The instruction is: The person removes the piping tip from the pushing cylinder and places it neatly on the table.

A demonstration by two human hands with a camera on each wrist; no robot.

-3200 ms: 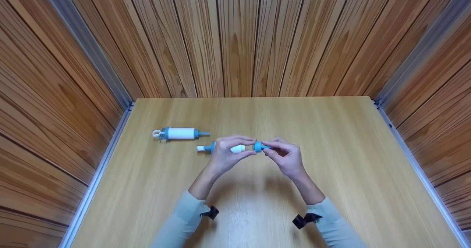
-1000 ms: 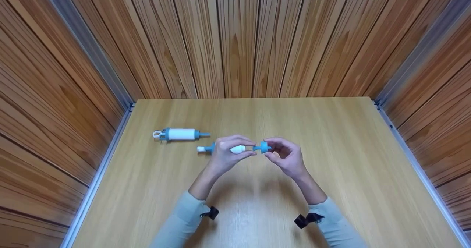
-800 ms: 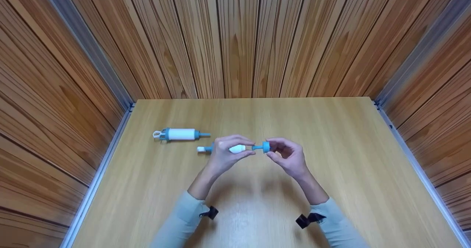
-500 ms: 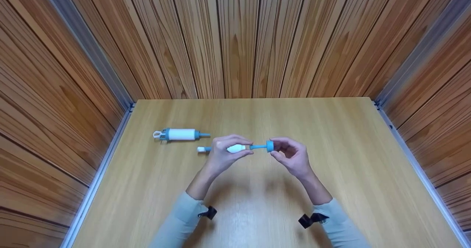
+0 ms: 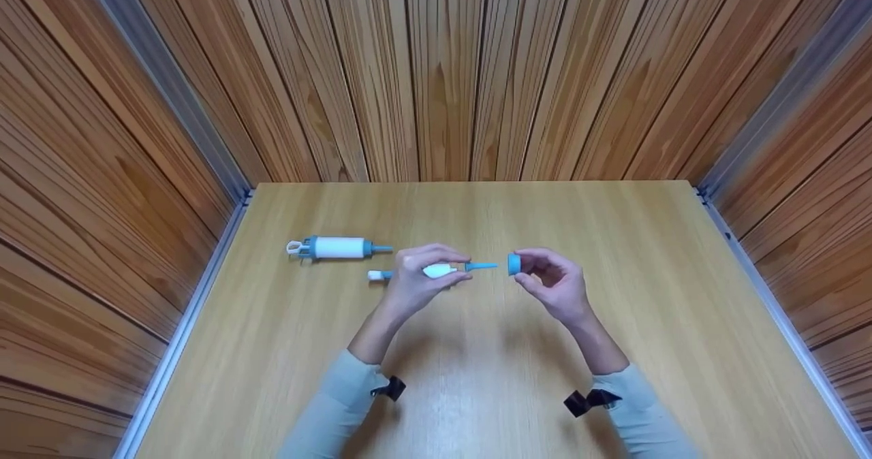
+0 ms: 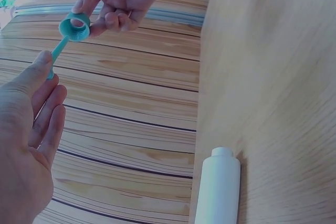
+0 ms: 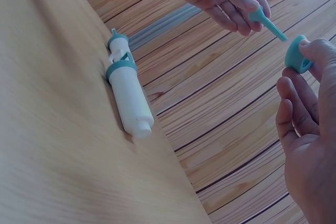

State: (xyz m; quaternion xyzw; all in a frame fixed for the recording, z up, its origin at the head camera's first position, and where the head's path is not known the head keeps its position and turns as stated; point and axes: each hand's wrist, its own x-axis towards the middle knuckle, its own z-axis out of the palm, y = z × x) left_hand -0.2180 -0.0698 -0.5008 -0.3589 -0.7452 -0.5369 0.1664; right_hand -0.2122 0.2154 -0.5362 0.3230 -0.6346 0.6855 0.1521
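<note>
Between thumb and fingertips, my left hand (image 5: 412, 282) pinches the wide end of a slim teal nozzle (image 5: 482, 265), its thin tip pointing right. A teal ring-shaped cap (image 5: 514, 264) is pinched at its rim by my right hand (image 5: 557, 285); its hole shows in the left wrist view. A short gap separates ring cap and nozzle tip in the head and right wrist views. Below and behind my left hand lies a white syringe-like tube (image 7: 128, 95) on its side, with a teal collar and a narrower bare neck (image 6: 222, 151). The left hand partly hides it in the head view.
A second white tube (image 5: 339, 247) with teal ends lies farther back to the left, a white loop handle at its left end and a thin nozzle at its right. The wooden tabletop (image 5: 613, 227) is bounded by plank walls (image 5: 443, 71) and metal rails.
The ring cap has slid rightward along the nozzle and come off its tip. My right hand has moved right with it, while my left hand keeps holding the nozzle almost in place.
</note>
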